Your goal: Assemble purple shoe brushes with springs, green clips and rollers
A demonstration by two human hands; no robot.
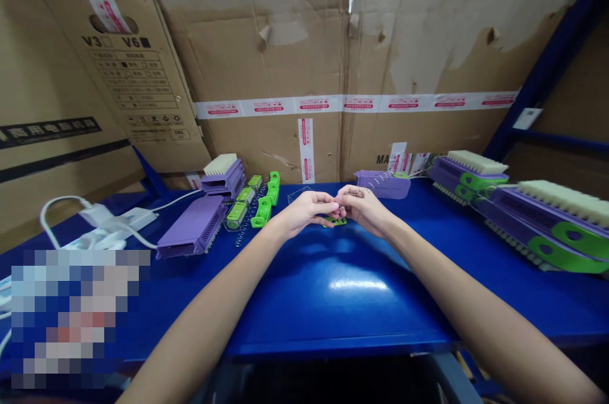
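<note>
My left hand and my right hand meet at the middle of the blue table, fingertips pinched together. Between them is a thin wire spring, its coils showing over my right fingers; its end is hidden by the fingertips. Just below the fingers lies a green slotted piece. Behind my right hand rests a purple brush casing with coiled wire in front of it. To the left of my left hand are bright green clips, green pieces in clear holders and a long dark spring.
Purple casings stand at the left, one topped with bristles. Several purple-and-green brushes lie at the right. A white power strip with cables sits far left. Cardboard walls the back; a blue post rises at right.
</note>
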